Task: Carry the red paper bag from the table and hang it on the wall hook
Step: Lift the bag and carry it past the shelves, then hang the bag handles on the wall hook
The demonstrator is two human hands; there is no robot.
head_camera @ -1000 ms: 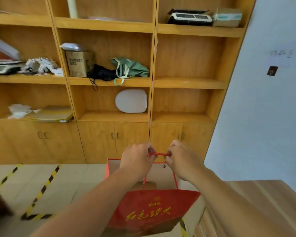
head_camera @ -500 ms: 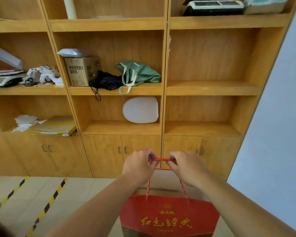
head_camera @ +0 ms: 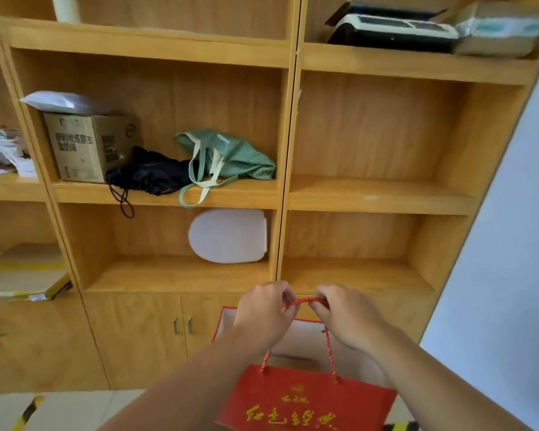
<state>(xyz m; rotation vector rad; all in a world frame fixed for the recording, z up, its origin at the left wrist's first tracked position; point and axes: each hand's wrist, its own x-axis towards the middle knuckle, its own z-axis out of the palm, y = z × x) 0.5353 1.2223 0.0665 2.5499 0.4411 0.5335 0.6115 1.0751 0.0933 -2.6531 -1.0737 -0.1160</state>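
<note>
The red paper bag (head_camera: pixel 305 402), printed with gold characters and white inside, hangs in the air in front of me at the bottom centre. Its red rope handle (head_camera: pixel 304 302) is stretched between both hands. My left hand (head_camera: pixel 263 311) pinches the handle's left end and my right hand (head_camera: pixel 344 314) pinches its right end, both above the bag's open mouth. No wall hook is in view.
A tall wooden shelf unit (head_camera: pixel 287 188) with cupboard doors below fills the view just ahead. It holds a cardboard box (head_camera: pixel 91 147), a black bag (head_camera: pixel 150 172), a green striped bag (head_camera: pixel 231 157) and a white oval lid (head_camera: pixel 227 236). A pale wall (head_camera: pixel 511 259) runs along the right.
I have moved closer to the shelf unit with the bag still held by its handle. The table at the lower right and the dark mark on the wall have left the view.
</note>
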